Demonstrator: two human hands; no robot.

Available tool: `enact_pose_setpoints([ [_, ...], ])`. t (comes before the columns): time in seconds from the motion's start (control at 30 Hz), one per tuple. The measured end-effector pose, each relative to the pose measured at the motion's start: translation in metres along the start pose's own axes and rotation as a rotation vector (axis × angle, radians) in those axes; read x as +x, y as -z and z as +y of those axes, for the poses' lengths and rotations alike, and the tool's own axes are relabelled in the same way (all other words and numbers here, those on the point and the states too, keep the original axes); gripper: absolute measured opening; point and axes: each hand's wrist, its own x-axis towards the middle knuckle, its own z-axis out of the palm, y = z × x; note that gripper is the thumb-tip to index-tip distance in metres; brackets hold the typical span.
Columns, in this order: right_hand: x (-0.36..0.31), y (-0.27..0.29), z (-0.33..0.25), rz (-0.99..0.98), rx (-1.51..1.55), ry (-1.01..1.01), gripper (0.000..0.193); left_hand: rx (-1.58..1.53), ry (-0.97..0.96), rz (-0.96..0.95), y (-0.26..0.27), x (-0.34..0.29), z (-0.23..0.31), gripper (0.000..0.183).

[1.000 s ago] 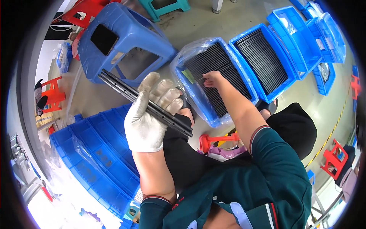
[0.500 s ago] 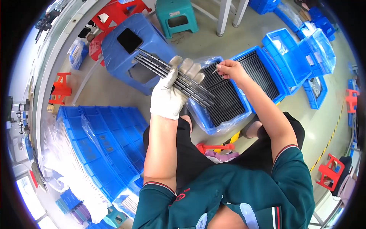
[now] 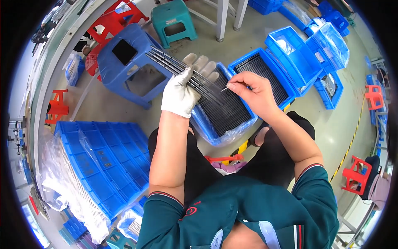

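Note:
My left hand (image 3: pixel 178 94), in a white glove with greyish fingertips, holds a bundle of thin dark metal rods (image 3: pixel 166 62) slantwise. Their lower right ends are blurred by motion. My bare right hand (image 3: pixel 256 93) pinches a small thin light-coloured piece (image 3: pixel 224 89) between thumb and forefinger, close to those lower ends. Whether the piece touches a rod I cannot tell. Below both hands stands a blue bin (image 3: pixel 202 124) lined with clear plastic, full of similar dark rods (image 3: pixel 230 117) lying in rows.
A second blue bin (image 3: pixel 286 76) of dark rods stands to the right, with more blue bins (image 3: pixel 296 54) beyond. At left is a stack of blue crates (image 3: pixel 103 159) with plastic wrap. A blue stool (image 3: pixel 105 70) bearing a black rectangle (image 3: pixel 124 52) and a green stool (image 3: pixel 174 18) stand ahead.
My right hand has moved in toward the lower ends of the rods, and its pinched piece is now close to them. The whole view has shifted slightly.

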Motion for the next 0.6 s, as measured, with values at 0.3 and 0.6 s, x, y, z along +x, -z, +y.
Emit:
enact_pose_setpoints([
  [0.3, -0.003, 0.009, 0.009, -0.008, -0.225, 0.133, 0.009, -0.004, 0.020, 0.006, 0.001, 0.004, -0.008, 0.030],
  [0.6, 0.005, 0.011, 0.004, -0.044, -0.616, 0.613, 0.013, -0.047, 0.050, 0.074, 0.006, 0.006, -0.013, 0.022],
])
